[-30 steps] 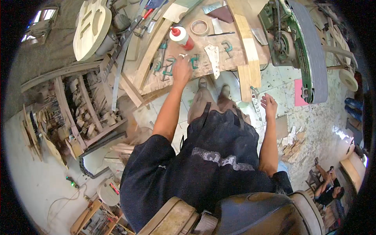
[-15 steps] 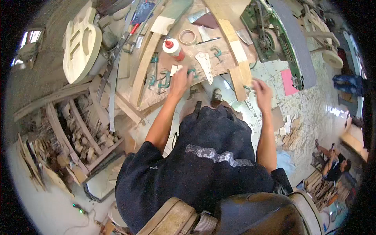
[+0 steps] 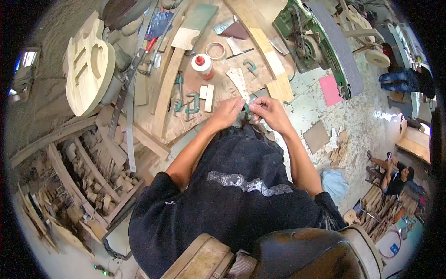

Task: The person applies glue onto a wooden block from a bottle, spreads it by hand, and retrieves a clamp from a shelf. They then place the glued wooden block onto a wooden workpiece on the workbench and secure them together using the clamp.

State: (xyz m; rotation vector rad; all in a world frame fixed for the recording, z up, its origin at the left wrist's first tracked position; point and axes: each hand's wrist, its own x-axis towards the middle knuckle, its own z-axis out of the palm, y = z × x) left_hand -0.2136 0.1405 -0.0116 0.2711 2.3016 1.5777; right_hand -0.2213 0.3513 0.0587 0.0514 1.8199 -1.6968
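While the fingertips of both hands come together near the front edge of the bench, a small green metal C-clamp sits between them, the left hand gripping one side and the right hand pinching the other between thumb and fingers. Just beyond it the tip of a pale, pointed flat piece with dark dots reaches toward the hands. To the left, two short pale wooden blocks lie side by side on the brown wooden workbench, next to a larger green C-clamp. Behind the blocks stands a white plastic bottle with a red cap; its lower part shows red, though whether that is contents or label cannot be told. A beige ring of tape lies near the bottle. Farther out, left of the bench, a long brown wooden bin holds a jumble of small wood offcuts, heaped between its rails, with longer strips among them.
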